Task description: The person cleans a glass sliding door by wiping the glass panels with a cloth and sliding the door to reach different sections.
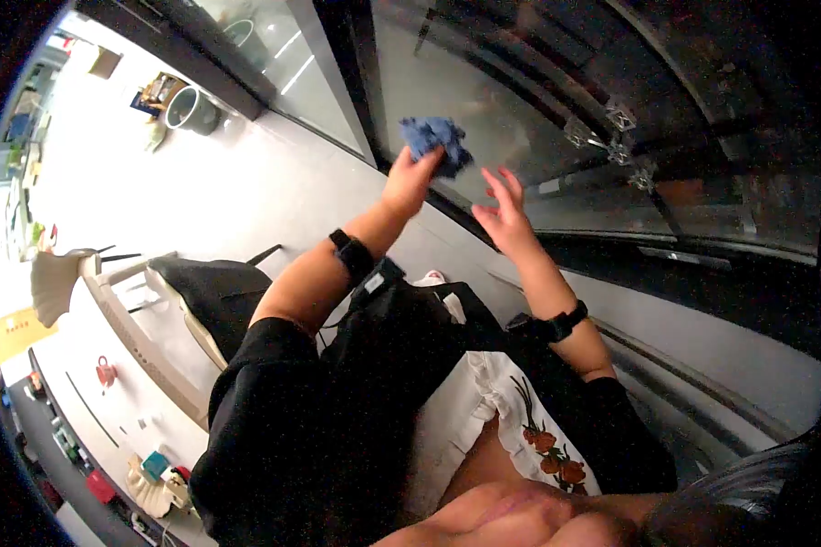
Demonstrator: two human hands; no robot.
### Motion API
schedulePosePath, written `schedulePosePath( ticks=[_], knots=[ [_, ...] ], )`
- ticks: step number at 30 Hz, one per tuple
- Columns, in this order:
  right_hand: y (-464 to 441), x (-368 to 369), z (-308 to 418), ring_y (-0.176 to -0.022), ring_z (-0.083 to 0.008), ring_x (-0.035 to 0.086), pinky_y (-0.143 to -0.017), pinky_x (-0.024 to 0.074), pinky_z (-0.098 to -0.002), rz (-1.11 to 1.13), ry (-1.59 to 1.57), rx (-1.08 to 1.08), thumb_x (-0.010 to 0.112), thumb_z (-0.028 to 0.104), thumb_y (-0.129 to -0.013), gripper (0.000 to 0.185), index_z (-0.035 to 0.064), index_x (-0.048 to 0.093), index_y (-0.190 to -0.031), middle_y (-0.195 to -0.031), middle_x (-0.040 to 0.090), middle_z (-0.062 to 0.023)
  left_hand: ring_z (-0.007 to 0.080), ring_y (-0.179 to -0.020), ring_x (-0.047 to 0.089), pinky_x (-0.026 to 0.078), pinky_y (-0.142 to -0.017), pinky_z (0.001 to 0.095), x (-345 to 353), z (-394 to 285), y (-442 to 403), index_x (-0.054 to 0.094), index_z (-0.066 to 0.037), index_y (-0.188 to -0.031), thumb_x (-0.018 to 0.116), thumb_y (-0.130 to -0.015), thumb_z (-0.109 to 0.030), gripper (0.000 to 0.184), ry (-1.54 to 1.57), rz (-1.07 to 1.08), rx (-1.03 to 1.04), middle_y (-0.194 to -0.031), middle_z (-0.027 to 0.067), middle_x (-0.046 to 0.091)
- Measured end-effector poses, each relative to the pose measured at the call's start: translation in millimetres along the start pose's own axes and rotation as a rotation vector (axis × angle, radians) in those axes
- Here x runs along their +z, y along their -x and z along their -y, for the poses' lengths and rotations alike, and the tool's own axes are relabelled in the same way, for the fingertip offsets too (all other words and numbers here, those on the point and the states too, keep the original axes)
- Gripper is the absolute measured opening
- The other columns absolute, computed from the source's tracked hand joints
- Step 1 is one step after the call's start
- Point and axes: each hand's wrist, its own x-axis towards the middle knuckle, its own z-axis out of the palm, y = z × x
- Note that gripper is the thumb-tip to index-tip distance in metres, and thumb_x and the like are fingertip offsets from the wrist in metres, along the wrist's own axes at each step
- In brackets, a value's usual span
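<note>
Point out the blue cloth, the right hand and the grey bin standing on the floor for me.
Blue cloth [427,137]: head view, on its crumpled middle.
Right hand [511,222]: head view, on the middle of the hand.
Grey bin [208,117]: head view, on its outer wall.

Mottled blue marks the cloth [429,137], darkening to navy along its lower edge, amid solid black sleeves [265,365] and black forearm bands [352,255]. A white garment [479,383] bears a pattern of rust-orange flowers [570,471] with dark stems. Black framing [593,248] edges greyish glass [497,114]; the floor [283,178] is pale white, a bin [207,114] grey, a small pot [106,372] red, a chair [55,284] cream.
</note>
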Motion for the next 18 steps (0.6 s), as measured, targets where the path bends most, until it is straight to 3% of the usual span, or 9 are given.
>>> schedulePosePath(
  ticks=[3,4,5,6,8,11,15,18],
  knots=[
    [2,-2,-26,-0.110,-0.0214,0.046,-0.086,0.0463,-0.0327,0.002,-0.232,0.212,0.059,0.009,-0.083,0.048,0.0129,0.043,-0.127,-0.136,0.025,-0.0075,0.0181,-0.099,0.054,0.044,-0.084,0.0299,-17,-38,-52,0.042,-0.003,-0.121,0.062,-0.079,-0.014,0.048,-0.345,-0.223,0.314,-0.107,0.0094,0.056],
    [8,-4,-39,-0.109,-0.0209,0.047,-0.086,0.0461,-0.0324,-0.006,-0.234,0.196,0.059,0.008,-0.083,0.047,0.0123,0.043,-0.127,-0.135,0.026,-0.0073,0.0200,-0.100,0.054,0.043,-0.085,0.0310,-18,-52,-64,0.039,-0.003,-0.124,0.064,-0.076,-0.014,0.055,-0.428,-0.307,0.425,-0.109,0.0112,0.055],
    [15,-4,-59,-0.109,-0.0204,0.047,-0.086,0.0459,-0.0320,-0.017,-0.237,0.180,0.058,0.007,-0.084,0.046,0.0118,0.043,-0.127,-0.135,0.027,-0.0070,0.0242,-0.100,0.054,0.043,-0.086,0.0327,-18,-64,-73,0.033,-0.004,-0.128,0.067,-0.072,-0.013,0.067,-0.602,-0.414,0.398,-0.112,0.0144,0.053],
    [25,-6,-74,-0.109,-0.0200,0.047,-0.087,0.0456,-0.0316,-0.030,-0.238,0.168,0.057,0.006,-0.084,0.045,0.0113,0.044,-0.127,-0.135,0.028,-0.0067,0.0267,-0.105,0.051,0.040,-0.090,0.0339,-22,-69,-88,0.032,-0.003,-0.129,0.067,-0.071,-0.014,0.069,-0.585,-0.336,0.322,-0.118,0.0170,0.049],
    [46,-10,-77,-0.108,-0.0195,0.047,-0.087,0.0441,-0.0315,-0.091,-0.244,0.193,0.056,0.007,-0.085,0.042,0.0102,0.044,-0.126,-0.134,0.032,-0.0068,0.0307,-0.116,0.042,0.033,-0.097,0.0366,-41,-43,-140,0.032,0.000,-0.128,0.069,-0.070,-0.019,0.071,-0.503,-0.279,0.604,-0.127,0.0210,0.039],
    [79,-19,-84,-0.109,-0.0196,0.047,-0.089,0.0422,-0.0326,-0.206,-0.142,0.303,0.053,0.007,-0.087,0.040,0.0103,0.044,-0.126,-0.132,0.036,-0.0074,0.0369,-0.124,0.029,0.025,-0.103,0.0404,-30,-48,-153,0.031,0.002,-0.128,0.074,-0.067,-0.028,0.080,-0.783,-0.376,0.781,-0.132,0.0261,0.030],
    [108,-29,-87,-0.113,-0.0218,0.045,-0.091,0.0401,-0.0345,-0.372,0.056,0.331,0.052,0.005,-0.084,0.042,0.0089,0.044,-0.125,-0.132,0.039,-0.0090,0.0425,-0.124,0.026,0.022,-0.104,0.0436,-20,-63,-151,0.029,0.005,-0.129,0.076,-0.062,-0.043,0.095,-0.923,-0.298,1.057,-0.134,0.0312,0.025],
    [82,-40,-78,-0.120,-0.0262,0.040,-0.095,0.0367,-0.0370,-0.452,0.441,0.202,0.054,0.004,-0.080,0.048,0.0075,0.043,-0.126,-0.133,0.040,-0.0112,0.0434,-0.121,0.030,0.023,-0.104,0.0428,-32,-46,-169,0.032,0.004,-0.128,0.075,-0.064,-0.041,0.090,-0.845,-0.331,0.959,-0.132,0.0309,0.029]
  ],
)
